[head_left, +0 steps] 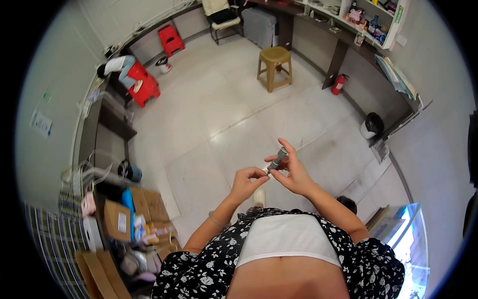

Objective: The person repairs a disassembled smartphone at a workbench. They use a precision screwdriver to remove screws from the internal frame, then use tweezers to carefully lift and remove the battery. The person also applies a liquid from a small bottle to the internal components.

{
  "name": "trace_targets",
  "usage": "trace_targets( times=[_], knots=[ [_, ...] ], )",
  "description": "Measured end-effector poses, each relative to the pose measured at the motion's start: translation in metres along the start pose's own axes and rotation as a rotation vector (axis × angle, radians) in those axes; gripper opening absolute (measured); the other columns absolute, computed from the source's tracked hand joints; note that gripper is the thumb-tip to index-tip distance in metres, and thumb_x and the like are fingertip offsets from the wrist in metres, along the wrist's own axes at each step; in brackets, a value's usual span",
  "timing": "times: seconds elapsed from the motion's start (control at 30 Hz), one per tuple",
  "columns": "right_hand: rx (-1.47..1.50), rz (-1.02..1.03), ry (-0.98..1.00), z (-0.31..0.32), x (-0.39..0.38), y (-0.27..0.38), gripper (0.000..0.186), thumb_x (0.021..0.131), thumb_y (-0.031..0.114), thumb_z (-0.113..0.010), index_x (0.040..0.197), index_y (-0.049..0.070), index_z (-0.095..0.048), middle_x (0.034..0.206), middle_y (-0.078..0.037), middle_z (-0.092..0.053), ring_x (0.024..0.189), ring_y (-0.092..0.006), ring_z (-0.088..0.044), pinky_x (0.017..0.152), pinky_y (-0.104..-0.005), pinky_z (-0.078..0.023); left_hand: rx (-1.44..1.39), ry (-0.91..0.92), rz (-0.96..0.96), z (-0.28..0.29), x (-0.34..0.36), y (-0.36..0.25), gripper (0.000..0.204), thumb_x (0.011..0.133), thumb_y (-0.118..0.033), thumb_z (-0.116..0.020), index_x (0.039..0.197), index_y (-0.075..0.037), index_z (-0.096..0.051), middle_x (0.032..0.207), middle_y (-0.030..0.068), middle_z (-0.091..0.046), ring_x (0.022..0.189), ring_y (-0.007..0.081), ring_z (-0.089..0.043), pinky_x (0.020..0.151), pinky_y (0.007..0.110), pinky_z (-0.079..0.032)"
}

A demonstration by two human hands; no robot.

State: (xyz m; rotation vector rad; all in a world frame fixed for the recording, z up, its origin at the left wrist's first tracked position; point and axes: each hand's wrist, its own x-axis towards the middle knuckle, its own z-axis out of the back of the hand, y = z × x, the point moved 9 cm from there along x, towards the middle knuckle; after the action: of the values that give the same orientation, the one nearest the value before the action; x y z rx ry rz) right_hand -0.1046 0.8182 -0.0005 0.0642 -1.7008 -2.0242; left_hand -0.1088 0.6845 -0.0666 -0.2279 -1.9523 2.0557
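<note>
Pale tiled floor (214,114) runs from just past our hands to the far wall. We've got dark counters for edges: the left-hand dark wood counter (117,123) bends w/ the fisheye, and the right-hand dark panelled counter (336,62) curves along the opp. wall. Open stretch lies betw. us and the olive-yellow plastic stool (275,55), which stands approx. mid-room, well apart from our hands. Over R, by the counter: a red metal fire extinguisher (339,84) and, nearer us, a round white bin w/ black liner (369,128). Over L, a person in white top & blue jeans (119,66) sits leaning at the counter on a red plastic stool (145,92). Low L, brown cardboard boxes (152,205) crowd our side; low R, a bright glass-sided case (411,256) does likewise.

Both forearms come up from below, angled inward, so our hands meet approx. centre, above the floor. Right hand (298,177) is curled round the slim grey segmented cylinder (281,155), index finger reaching up past its top end; the cyl. tilts, top end away from us & to the R. Left hand (245,183) has thumb & index nearly together at the cyl.'s lower end; we can't tell if they grip it or only touch.
</note>
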Motion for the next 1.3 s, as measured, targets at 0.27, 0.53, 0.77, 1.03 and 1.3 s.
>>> trace_targets(
  times=[0.27, 0.53, 0.77, 1.03, 1.3],
  knots=[
    [-0.083, -0.03, -0.384, 0.179, 0.151, -0.074, 0.081, 0.084, -0.003, -0.065, 0.146, 0.008, -0.014, 0.106, -0.017, -0.065, 0.091, -0.0202, -0.066, 0.084, -0.0343, -0.054, -0.088, 0.293, 0.018, -0.033, 0.28, 0.007, 0.011, 0.082, -0.008, -0.071, 0.088, 0.001, -0.068, 0.08, 0.0037, -0.068, 0.073, 0.0084, -0.062, 0.068, 0.023, -0.05],
    [-0.064, -0.013, -0.577, 0.351, 0.301, -0.188, 0.071, 0.083, 0.001, -0.069, 0.138, 0.005, -0.024, 0.1, -0.014, -0.068, 0.086, -0.0191, -0.067, 0.079, -0.0316, -0.054, 0.058, 0.387, 0.029, -0.057, 0.529, 0.047, 0.013, 0.083, -0.009, -0.072, 0.089, 0.002, -0.069, 0.082, 0.0059, -0.069, 0.076, 0.01, -0.063, 0.073, 0.025, -0.051],
    [-0.122, 0.083, -0.45, 0.464, 0.469, -0.235, 0.071, 0.082, 0.005, -0.072, 0.138, 0.005, -0.028, 0.098, -0.015, -0.068, 0.083, -0.0201, -0.068, 0.076, -0.0315, -0.055, 0.132, 0.185, 0.094, 0.016, 0.71, 0.084, 0.011, 0.082, -0.009, -0.073, 0.086, 0.001, -0.07, 0.08, 0.003, -0.069, 0.073, 0.0076, -0.06, 0.068, 0.023, -0.049],
    [-0.196, 0.052, -0.588, 0.632, 0.613, -0.345, 0.07, 0.082, 0.002, -0.071, 0.138, 0.005, -0.029, 0.098, -0.013, -0.068, 0.081, -0.0166, -0.066, 0.076, -0.0291, -0.054, 0.011, 0.075, 0.125, 0.062, 0.966, 0.165, 0.016, 0.084, -0.014, -0.072, 0.088, 0.001, -0.07, 0.072, -0.0002, -0.065, 0.065, 0.0042, -0.054, 0.057, 0.02, -0.042],
    [-0.29, -0.058, -0.824, 0.791, 0.684, -0.4, 0.075, 0.081, -0.005, -0.069, 0.139, 0.006, -0.024, 0.1, -0.014, -0.066, 0.086, -0.0161, -0.066, 0.078, -0.0284, -0.054, -0.059, 0.355, 0.159, -0.028, 1.188, 0.157, 0.016, 0.088, -0.015, -0.068, 0.089, 0.001, -0.069, 0.075, 0.0003, -0.066, 0.069, 0.0047, -0.057, 0.063, 0.019, -0.044]
  ],
)
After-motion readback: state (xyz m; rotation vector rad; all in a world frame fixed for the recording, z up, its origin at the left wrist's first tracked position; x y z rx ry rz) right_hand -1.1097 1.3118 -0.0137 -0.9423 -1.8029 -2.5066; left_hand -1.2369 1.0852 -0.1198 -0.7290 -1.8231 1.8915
